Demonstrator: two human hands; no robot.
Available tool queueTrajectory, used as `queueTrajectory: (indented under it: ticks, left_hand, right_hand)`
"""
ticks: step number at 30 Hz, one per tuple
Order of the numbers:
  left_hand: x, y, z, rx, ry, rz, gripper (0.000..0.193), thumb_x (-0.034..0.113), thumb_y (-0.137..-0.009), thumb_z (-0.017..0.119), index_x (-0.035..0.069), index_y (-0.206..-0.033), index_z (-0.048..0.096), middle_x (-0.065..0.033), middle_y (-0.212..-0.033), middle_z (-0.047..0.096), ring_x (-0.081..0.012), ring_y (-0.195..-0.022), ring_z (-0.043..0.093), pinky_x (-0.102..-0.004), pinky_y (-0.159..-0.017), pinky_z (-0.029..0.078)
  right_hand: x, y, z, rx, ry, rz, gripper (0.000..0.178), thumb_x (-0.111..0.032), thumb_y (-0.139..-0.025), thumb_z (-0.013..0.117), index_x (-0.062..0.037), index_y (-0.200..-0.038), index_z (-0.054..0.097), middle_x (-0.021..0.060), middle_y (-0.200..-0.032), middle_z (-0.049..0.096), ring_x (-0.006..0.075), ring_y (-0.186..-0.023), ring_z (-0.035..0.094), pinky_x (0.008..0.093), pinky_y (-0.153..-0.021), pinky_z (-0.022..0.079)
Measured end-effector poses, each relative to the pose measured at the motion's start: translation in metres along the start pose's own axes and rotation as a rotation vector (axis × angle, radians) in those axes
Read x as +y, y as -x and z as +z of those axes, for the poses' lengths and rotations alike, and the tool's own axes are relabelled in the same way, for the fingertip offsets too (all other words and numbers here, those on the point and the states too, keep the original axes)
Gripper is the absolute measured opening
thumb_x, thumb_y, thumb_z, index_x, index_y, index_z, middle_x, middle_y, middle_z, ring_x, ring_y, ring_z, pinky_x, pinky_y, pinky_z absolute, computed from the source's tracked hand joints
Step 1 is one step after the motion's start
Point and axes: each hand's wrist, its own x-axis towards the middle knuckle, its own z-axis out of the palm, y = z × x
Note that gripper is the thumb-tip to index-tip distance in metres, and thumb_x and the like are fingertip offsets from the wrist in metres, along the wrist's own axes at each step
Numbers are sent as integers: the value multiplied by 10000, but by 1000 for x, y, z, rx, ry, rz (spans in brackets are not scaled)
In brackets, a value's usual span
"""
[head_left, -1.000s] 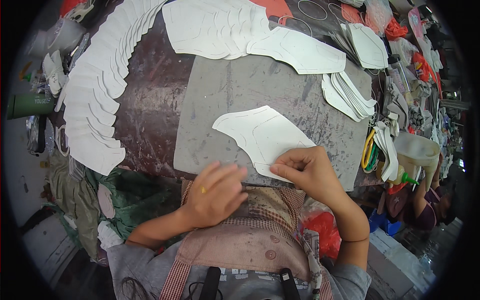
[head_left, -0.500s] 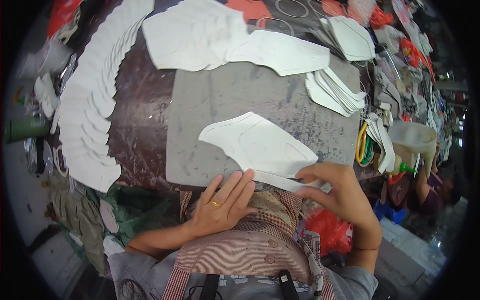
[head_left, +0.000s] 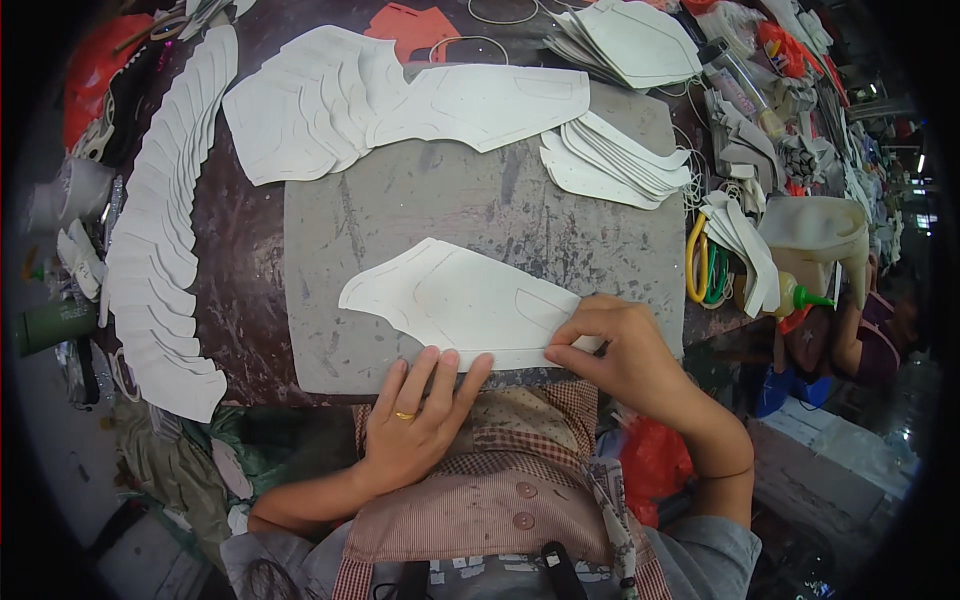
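Note:
A white shoe-upper piece (head_left: 465,295) with thin drawn outlines lies flat on the grey cutting mat (head_left: 400,200) in front of me. Along its near edge runs a narrow white strip (head_left: 515,358). My left hand (head_left: 415,415), with a gold ring, rests its spread fingertips on the strip's left part. At the right end, my right hand (head_left: 620,350) pinches the strip between thumb and forefinger, close against the piece's right corner. The strip's far right end is partly hidden by that hand.
Overlapping white pieces (head_left: 150,270) fan down the table's left side; more white pieces (head_left: 310,100) overlap across the back. White stacks (head_left: 620,165) lie back right. Beside the mat are yellow-handled scissors (head_left: 696,250) and a green-tipped bottle (head_left: 800,297). Another person (head_left: 868,335) is at far right.
The strip's right part, bent toward me before, now lies straight along the piece's near edge. My right hand has moved with it toward the piece; my left fingers are more spread. The view has shifted.

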Motion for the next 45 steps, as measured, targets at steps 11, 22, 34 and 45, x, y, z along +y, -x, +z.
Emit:
queueTrajectory:
  ticks: [11, 22, 34, 45]
  left_hand:
    - [34, -30, 14, 51, 256, 193, 530, 462, -962, 563, 71, -1316, 609, -149, -1339, 564, -298, -1304, 482, -417, -1049, 452]
    - [48, -44, 10, 41, 194, 82, 547, 439, -883, 629, 87, -1301, 642, -89, -1143, 534, -235, -1168, 506, -421, -1005, 398]
    - [-44, -98, -12, 90, 347, 107, 386, 103, -791, 637, 54, -1174, 631, -98, -1068, 591, -273, -978, 607, -499, -1033, 414]
    - [-157, -47, -59, 225, 200, -300, 463, 21, -792, 732, 63, -1245, 651, -167, -1393, 526, -380, -1312, 470, -432, -1101, 374]
  right_hand:
    - [5, 8, -19, 130, -71, 20, 308, -79, -807, 763, -35, -1089, 648, 60, -831, 647, 181, -728, 618, 306, -639, 494]
    - [4, 0, -25, 108, -83, 134, 218, -22, -802, 749, -11, -974, 616, 75, -777, 616, 213, -674, 613, 314, -614, 472]
    - [14, -21, -7, 545, 58, -313, 106, -82, -893, 689, -11, -952, 637, 148, -826, 640, 355, -741, 622, 422, -673, 490]
    - [66, -114, -48, 876, 621, -398, 175, -103, -837, 689, -27, -995, 689, 112, -984, 642, 300, -972, 593, 421, -849, 461]
